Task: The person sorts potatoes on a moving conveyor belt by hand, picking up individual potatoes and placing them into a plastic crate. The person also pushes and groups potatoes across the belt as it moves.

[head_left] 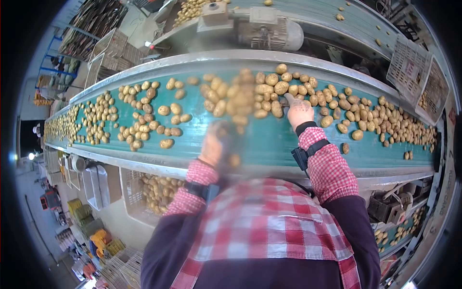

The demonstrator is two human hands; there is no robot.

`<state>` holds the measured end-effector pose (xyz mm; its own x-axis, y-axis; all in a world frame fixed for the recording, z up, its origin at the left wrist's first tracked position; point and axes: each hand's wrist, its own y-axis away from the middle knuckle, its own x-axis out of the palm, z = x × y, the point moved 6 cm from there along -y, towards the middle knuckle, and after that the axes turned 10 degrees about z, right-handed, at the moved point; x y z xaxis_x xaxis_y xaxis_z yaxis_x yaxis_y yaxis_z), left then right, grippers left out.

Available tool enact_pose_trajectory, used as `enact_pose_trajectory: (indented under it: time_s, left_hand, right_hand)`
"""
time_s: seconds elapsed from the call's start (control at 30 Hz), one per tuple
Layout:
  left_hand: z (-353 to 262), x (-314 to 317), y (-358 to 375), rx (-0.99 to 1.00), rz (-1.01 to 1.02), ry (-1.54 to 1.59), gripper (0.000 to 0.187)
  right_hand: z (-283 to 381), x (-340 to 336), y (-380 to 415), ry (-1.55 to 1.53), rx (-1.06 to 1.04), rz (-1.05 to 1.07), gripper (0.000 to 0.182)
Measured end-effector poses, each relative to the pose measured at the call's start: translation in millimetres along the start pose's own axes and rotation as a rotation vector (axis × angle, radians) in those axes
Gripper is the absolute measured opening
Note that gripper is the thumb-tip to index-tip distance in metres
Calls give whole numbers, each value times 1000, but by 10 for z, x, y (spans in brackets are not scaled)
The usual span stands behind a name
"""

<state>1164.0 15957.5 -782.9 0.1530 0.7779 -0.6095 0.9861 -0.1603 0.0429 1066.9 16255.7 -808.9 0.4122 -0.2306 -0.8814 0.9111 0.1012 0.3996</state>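
Potatoes [281, 87] lie in loose clusters along a green conveyor belt [269, 144]. My right hand [301, 113] rests at the near edge of one cluster, with a digit stretched toward the potatoes and nothing visibly held. To the left, my left hand [211, 147] is over the belt's near half, its fingers smeared, so I cannot make out whether they hold anything. A blurred patch hides part of the potatoes between and beyond my hands. Both wrists carry dark bands over red checked sleeves.
Metal rails edge the belt; beyond the far one sits a motor [272, 34]. A second belt [317, 19] runs behind it. Plastic crates [409, 65] stand at the far right. Below the near rail at left is a crate of potatoes [156, 192].
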Motion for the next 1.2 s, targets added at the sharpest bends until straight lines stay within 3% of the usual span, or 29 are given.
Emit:
enact_pose_trajectory:
  time_s: [0.13,0.2,0.23,0.3,0.4,0.43,0.47,0.53,0.57,0.6,0.7,0.8,0.87,0.9,0.93,0.97,1.0,1.1,1.13,1.2]
  left_hand:
    - [-330,522,92,127,76,9,34]
    - [-798,692,30,221,120,-77,31]
    - [-1010,795,-12,260,116,-160,28]
    - [-923,1116,-198,166,111,-224,19]
    - [-844,1391,-316,126,162,-501,19]
    - [-929,1248,-434,161,24,-340,19]
    - [-1010,1107,-538,218,-111,-180,18]
    - [-848,870,-895,244,-183,-231,22]
    - [-880,712,-1020,110,-211,-249,23]
    - [-797,656,-1194,77,-201,-290,26]
    - [-461,888,-1709,61,70,-572,24]
    - [-430,1108,-1905,-107,375,-714,24]
    - [-1075,1087,-1630,-134,538,-807,29]
    - [-1315,1122,-1531,-144,621,-852,34]
    - [-581,1271,-1624,4,440,-752,39]
    - [-618,1258,-1567,-38,434,-656,40]
    - [-728,1242,-1468,-80,423,-560,41]
    - [-678,1257,-1376,-80,207,-189,40]
    - [-785,1294,-1304,-17,54,-88,40]
    - [-1118,1510,-1124,69,-158,78,41]
  right_hand:
    - [-76,-146,-3,-428,-72,-104,33]
    - [450,-325,275,-812,-313,53,34]
    - [801,-426,512,-577,-588,-44,43]
    - [1438,-630,996,-475,-782,175,48]
    - [1422,-853,747,-560,-843,63,49]
    - [1218,-897,447,-489,-686,-79,49]
    - [1024,-832,127,-388,-616,-80,45]
    - [632,-693,-513,-176,-482,-69,40]
    - [541,-616,-634,-84,-378,189,68]
    - [458,-406,-830,27,-393,221,66]
    - [413,-133,-969,127,-367,248,59]
    - [378,-111,-819,229,-308,265,50]
    - [309,-170,-555,288,-241,313,47]
    - [253,-186,-479,233,-327,229,42]
    - [133,-189,-401,181,-410,145,37]
    - [1,-197,-344,129,-492,59,33]
    - [-116,-155,-316,103,-585,86,42]
    - [-663,-109,-124,-729,-522,311,68]
    - [-799,-137,132,-1271,-402,496,67]
    - [-1083,-93,416,-1736,-399,439,64]
